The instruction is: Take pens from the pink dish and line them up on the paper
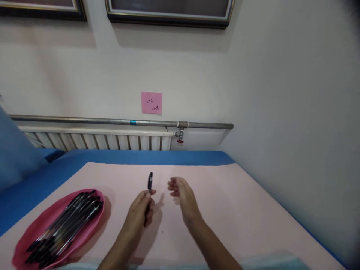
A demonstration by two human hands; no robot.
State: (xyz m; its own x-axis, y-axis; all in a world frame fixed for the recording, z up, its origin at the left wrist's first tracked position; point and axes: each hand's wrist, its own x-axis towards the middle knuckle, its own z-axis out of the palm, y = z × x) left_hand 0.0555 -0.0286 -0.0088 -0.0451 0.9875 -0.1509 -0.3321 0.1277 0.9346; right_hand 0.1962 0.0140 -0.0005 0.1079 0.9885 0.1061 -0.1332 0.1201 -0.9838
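A plain indoor room, office or home rather than workshop, with a covered worktop pushed against the wall.

Dark-framed pictures hang along the top of the frame on a pale painted wall. At the centre a pink sticky note carries handwriting. Under it a metal pipe with a red valve runs above a white radiator. The worktop fills the lower half, a pink sheet over blue cloth, and a pink tray of black pens sits at the lower left.
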